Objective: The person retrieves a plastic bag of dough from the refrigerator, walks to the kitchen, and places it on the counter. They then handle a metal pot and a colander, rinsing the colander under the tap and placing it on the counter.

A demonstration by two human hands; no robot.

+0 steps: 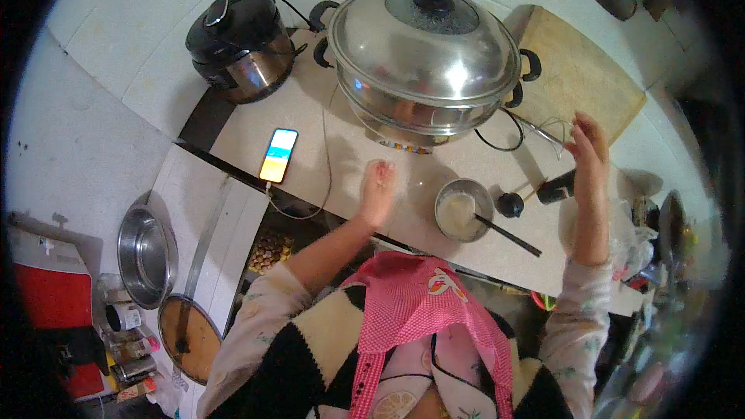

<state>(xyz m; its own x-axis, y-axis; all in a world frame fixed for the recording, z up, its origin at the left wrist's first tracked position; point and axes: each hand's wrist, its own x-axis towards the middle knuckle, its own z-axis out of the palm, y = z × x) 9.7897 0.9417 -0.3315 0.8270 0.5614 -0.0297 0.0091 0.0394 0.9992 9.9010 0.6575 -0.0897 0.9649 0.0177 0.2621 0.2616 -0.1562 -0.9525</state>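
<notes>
My left hand (378, 186) is low over the counter, in front of the large lidded steel steamer pot (425, 70); nothing shows in it, though its fingers are hard to make out. At the right, my right hand (588, 139) is raised with bent fingers, near a wire whisk (550, 138) and a wooden cutting board (573, 75). Between and below my hands stands a metal bowl (464, 210) of pale mixture, a dark stick-like utensil (512, 237) leaning in it. A small round black object (510, 205) and a black cylindrical object (556, 187) lie beside the bowl.
A black and metallic electric cooker (241, 46) stands back left. A phone (279, 155) with a lit screen lies on the counter, its cable curving rightward. Farther left are an empty steel basin (146, 256), a round pan or lid (189, 338) and several jars. Plastic bags crowd the right edge.
</notes>
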